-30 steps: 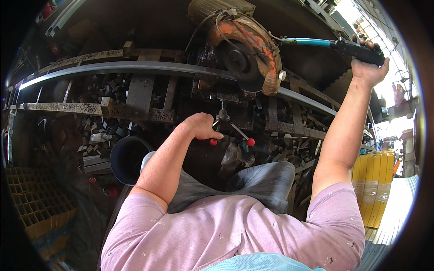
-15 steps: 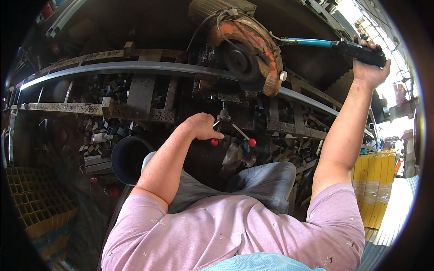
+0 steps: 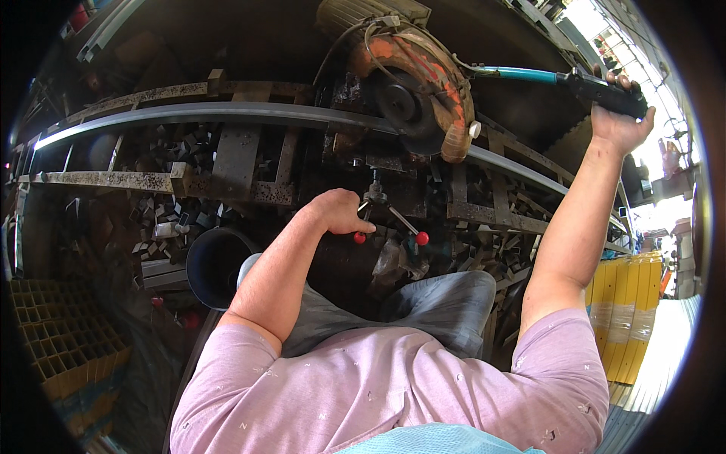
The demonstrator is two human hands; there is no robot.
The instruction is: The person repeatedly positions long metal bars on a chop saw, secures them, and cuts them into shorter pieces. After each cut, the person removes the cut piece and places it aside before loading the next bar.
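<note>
High on the right, my right hand [image 3: 622,125] is wrapped around the black grip of a blue lever [image 3: 529,74]. That lever joins an orange, worn cut-off saw [image 3: 452,91], whose dark round blade [image 3: 401,110] is down beside a long metal bar [image 3: 227,112]. In front of the saw, my left hand [image 3: 338,212] is closed at a clamp handle [image 3: 376,193] with metal spokes. Two of its red ball knobs [image 3: 422,237] show, one just under my thumb. Most of the left fingers are hidden behind the hand.
Rusty steel rails [image 3: 113,179] support the bar on both sides. Short metal offcuts [image 3: 178,219] lie piled below. A dark bucket [image 3: 215,265] stands by my left knee. Yellow tubes [image 3: 68,333] are stacked at left, and yellow wrapped profiles [image 3: 628,310] at right.
The saw lever and my right hand have dipped very slightly. My left hand holds its place at the clamp handle.
</note>
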